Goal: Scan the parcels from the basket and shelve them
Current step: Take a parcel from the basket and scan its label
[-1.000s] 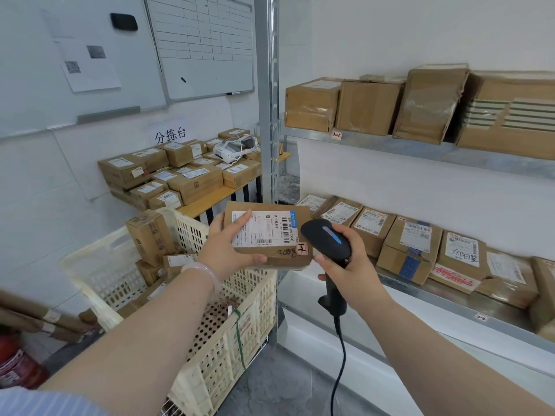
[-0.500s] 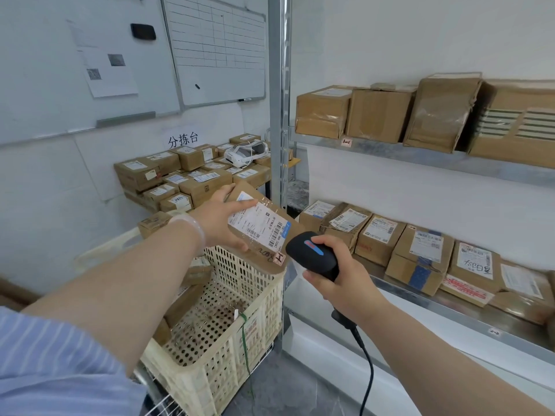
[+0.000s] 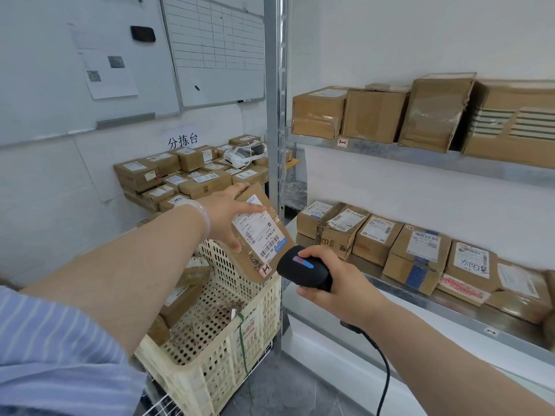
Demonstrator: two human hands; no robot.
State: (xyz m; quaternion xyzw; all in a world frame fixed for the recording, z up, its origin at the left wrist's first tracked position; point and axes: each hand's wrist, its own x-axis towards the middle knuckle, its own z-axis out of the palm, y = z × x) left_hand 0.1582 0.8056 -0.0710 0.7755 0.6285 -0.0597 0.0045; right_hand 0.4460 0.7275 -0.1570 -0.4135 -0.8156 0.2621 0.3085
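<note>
Parcel [image 3: 252, 262], a flat brown one with a white label [image 3: 256, 231], is held up in the air over the far right corner of the basket [image 3: 216, 364], tilted so that its labelled face looks toward the right. The left hand [image 3: 226, 217] grips it from the left side, thumb lying across the top of the label and fingers curled round the lower edge; a pale bracelet [image 3: 204, 216] sits on that wrist and a striped sleeve [image 3: 45, 355] shows at the near left. The right hand [image 3: 339, 285] is wrapped round the grip of a black scanner [image 3: 301, 270], whose head is just beside the parcel's lower right corner and points at it; I cannot tell whether they touch. A black cable [image 3: 383, 373] hangs from the scanner. The basket, cream and perforated, holds more parcels [image 3: 180, 301] toward its left side. To the right stands a metal rack: its lower shelf [image 3: 450, 310] carries a row of labelled boxes leaning back, and its upper shelf [image 3: 390, 151] carries larger brown boxes. Far left, past the rack's post [image 3: 273, 115], a worktop [image 3: 292, 163] is stacked with boxes, with whiteboards [image 3: 216, 49] on the wall above.
</note>
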